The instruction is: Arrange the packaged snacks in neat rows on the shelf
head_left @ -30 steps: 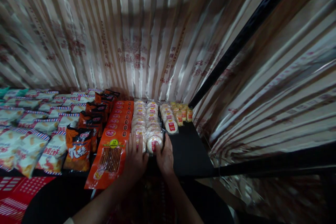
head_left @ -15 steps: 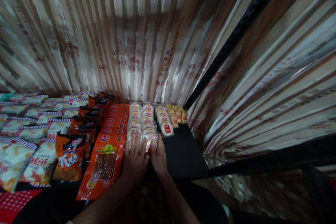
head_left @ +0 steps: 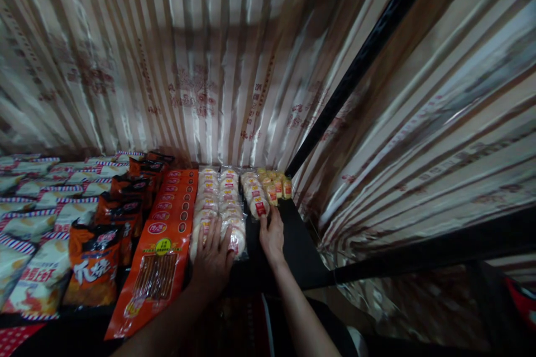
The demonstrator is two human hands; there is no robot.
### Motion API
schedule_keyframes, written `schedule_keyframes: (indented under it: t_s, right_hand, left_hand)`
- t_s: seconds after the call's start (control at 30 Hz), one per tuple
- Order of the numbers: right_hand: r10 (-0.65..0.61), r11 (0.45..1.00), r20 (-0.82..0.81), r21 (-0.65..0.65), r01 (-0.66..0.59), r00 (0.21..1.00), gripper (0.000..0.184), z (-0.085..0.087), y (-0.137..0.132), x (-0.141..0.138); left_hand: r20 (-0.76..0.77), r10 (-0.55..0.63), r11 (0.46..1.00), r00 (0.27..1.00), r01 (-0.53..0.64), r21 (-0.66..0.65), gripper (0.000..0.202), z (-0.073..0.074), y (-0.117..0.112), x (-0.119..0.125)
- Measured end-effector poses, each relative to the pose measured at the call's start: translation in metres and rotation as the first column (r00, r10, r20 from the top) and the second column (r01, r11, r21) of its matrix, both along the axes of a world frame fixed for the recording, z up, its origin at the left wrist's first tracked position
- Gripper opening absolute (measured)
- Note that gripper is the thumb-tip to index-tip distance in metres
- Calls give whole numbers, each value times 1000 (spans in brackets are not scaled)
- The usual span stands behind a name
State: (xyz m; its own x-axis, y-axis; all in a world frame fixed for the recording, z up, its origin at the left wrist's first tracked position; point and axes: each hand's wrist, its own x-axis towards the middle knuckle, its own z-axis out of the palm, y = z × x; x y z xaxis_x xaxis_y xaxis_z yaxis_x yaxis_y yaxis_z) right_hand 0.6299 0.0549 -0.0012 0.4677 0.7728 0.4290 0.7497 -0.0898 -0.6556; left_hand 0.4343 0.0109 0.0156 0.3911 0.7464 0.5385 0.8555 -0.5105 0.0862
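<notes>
**Right hand shifts to the next row**

The left hand point(head_left: 213, 259) stays flat and open on the front of the double row of cake packs point(head_left: 218, 195). The right hand point(head_left: 272, 234) has left its side and moved right. Its fingertips now meet the front pack point(head_left: 259, 209) of the shorter row, but a grip cannot be told. Orange packets point(head_left: 161, 251) lie just left.

The left hand point(head_left: 213, 259) lies flat, fingers spread, on the front packs of two rows of round white cakes point(head_left: 218, 201) on a black bench point(head_left: 302, 254). The right hand point(head_left: 272, 237) touches the front pack of a third cake row point(head_left: 255, 199), just beside small yellow packs point(head_left: 280, 184); its grip is unclear. Orange-red stick packs point(head_left: 161, 251) lie left of the cakes, with dark orange bags point(head_left: 95, 265) beyond them. A striped curtain point(head_left: 201, 67) hangs behind.
</notes>
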Motion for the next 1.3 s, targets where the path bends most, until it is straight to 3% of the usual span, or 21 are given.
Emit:
schedule_keyframes:
  t_s: [0.2, 0.43, 0.57, 0.83, 1.03, 1.3]
  right_hand:
    - [62, 997, 115, -48, -57, 991, 50, -7, 5, 3]
    - [89, 995, 161, -68, -79, 983, 46, -3, 8, -4]
    - [71, 997, 157, -27, -68, 985, 47, 5, 25, 8]
    - [194, 981, 233, -56, -186, 953, 48, 9, 55, 18]
    - [204, 979, 269, -79, -190, 941, 44, -1, 59, 10]
    - [267, 964, 252, -73, -257, 930, 47, 5, 58, 6]
  left_hand:
    - [-24, 11, 1000, 1000, -11, -6, 49, -4, 2, 2]
    - [-26, 4, 1000, 1000, -4, -17, 50, 0, 2, 2]
    - [-22, 12, 1000, 1000, -12, -17, 52, 2, 2, 2]
    - [-5, 38, 998, 999, -38, -50, 47, 2, 5, 7]
    - [11, 73, 996, 997, -72, -48, 47, 6, 5, 9]
    - [40, 76, 997, 996, -75, -29, 46, 3, 6, 9]
